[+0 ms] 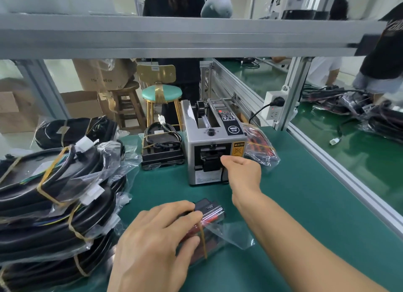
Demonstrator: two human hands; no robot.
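Note:
A clear plastic bag holding a black and red cable bundle (210,213) lies on the green mat in front of me. My left hand (157,241) rests on top of it, fingers spread and pressing the bag down. My right hand (242,171) reaches to the front opening of a grey tape dispenser machine (214,143), fingers curled at its outlet slot. Whether a piece of tape is pinched between those fingers cannot be made out.
Bagged black cable coils (56,204) are stacked at the left. A black box with a coiled cord (161,148) stands left of the machine, another bagged red bundle (259,145) to its right. An aluminium frame rail (340,163) borders the mat (305,204) on the right. People stand behind.

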